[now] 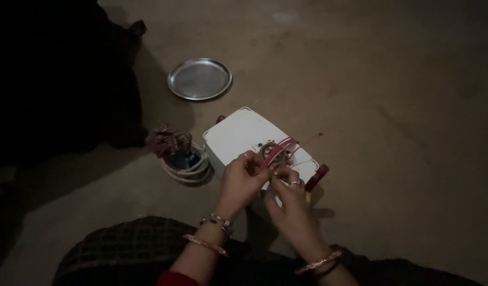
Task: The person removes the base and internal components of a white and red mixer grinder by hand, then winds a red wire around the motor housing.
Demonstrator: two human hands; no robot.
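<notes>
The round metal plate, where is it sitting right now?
In the head view the round metal plate lies flat on the floor at upper left of centre, beyond the white box that both hands work on, apart from it.

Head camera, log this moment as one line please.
left hand: pinching red wires | right hand: at wires | white box: on floor | steel plate, cord coil: beyond

One white box-shaped appliance lies on the floor, with one bundle of red and pink wires at its opening and two dark red feet, one at each visible end. Also shown: one round steel plate, one coiled white cord, two hands, and three bangled wrist bands.
</notes>
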